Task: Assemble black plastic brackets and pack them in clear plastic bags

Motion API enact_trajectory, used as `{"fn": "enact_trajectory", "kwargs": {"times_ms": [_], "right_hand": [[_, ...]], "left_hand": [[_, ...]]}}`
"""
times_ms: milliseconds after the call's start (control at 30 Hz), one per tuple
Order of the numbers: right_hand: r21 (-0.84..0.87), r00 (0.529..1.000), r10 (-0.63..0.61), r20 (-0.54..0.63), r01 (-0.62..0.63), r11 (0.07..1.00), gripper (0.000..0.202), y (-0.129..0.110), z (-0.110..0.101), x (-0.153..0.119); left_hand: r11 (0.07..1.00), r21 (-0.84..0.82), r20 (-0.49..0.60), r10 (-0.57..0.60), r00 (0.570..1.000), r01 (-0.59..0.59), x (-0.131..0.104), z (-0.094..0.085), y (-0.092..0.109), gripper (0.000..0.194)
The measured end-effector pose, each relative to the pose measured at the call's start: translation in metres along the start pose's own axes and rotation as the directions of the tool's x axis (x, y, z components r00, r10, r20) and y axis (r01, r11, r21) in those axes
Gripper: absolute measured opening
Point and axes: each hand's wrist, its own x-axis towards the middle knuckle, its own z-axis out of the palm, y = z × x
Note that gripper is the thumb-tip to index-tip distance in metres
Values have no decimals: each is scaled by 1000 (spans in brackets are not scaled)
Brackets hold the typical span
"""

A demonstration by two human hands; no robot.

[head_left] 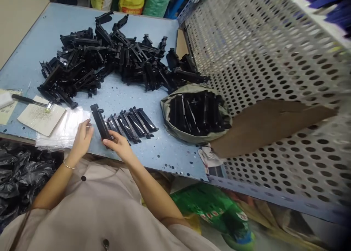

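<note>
Black part (99, 122), near end in right grip (120, 145)

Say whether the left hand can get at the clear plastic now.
Probably yes: the left hand looks empty and is right by the clear plastic, with nothing visible between them.

A row of parts (134, 123) lies on the counter (153, 150) before a heap (120, 55), between plastic bags (70, 130) at left and a filled sack (179, 134) at right.
</note>
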Motion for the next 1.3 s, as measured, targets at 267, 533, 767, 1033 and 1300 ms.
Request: {"fn": "enact_trajectory", "kwargs": {"times_ms": [267,533,767,1033,1300], "right_hand": [[310,998,56,-28,-45,950,46,-9,11,11],[445,986,109,123,-153,882,37,-18,24,24],[552,959,113,261,-244,797,32,-16,57,58],[594,986,114,119,-162,788,24,-10,59,67],[505,821,360,444,-561,656,32,16,47,23]], "left_hand": [[893,450,1,36,999,-32,40,-32,-41,18],[877,-337,40,-350,936,342,51,-64,-54,33],[896,-355,-11,-289,957,267,41,-54,-47,29],[936,321,45,139,989,-147,25,-77,-42,30],[949,297,2,111,994,-107,37,-88,-53,44]]}}
